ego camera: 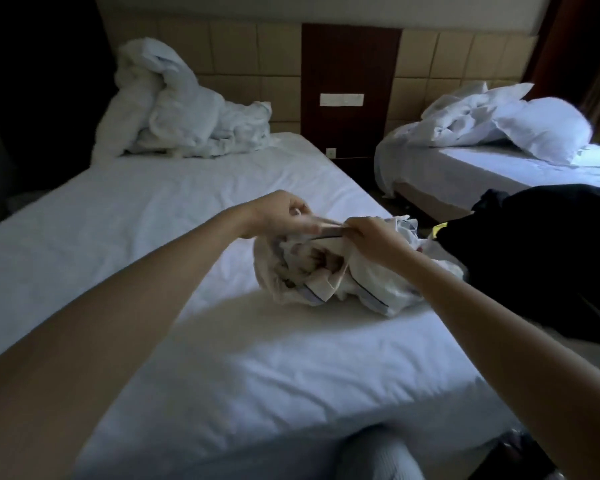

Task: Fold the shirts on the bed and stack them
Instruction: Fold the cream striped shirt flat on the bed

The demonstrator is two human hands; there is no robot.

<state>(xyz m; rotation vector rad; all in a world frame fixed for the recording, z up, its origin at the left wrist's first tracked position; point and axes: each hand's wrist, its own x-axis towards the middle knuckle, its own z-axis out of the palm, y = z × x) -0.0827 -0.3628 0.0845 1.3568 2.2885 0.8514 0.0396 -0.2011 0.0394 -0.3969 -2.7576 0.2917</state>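
Note:
A crumpled white shirt [329, 275] with dark trim lines lies in a heap on the right side of the white bed [153, 237]. Both hands hover just above the heap and pinch an edge of its fabric between them. My left hand [281, 213] holds the edge from the left with curled fingers. My right hand [371, 233] grips the same edge from the right. A black garment [541, 251] with a small yellow tag lies to the right of the shirt, over the bed's right edge.
A bunched white duvet [174, 112] sits at the head of the bed. A second bed [499, 168] with a pillow [544, 129] stands to the right across a narrow gap. My knee [378, 455] is at the bed's near edge.

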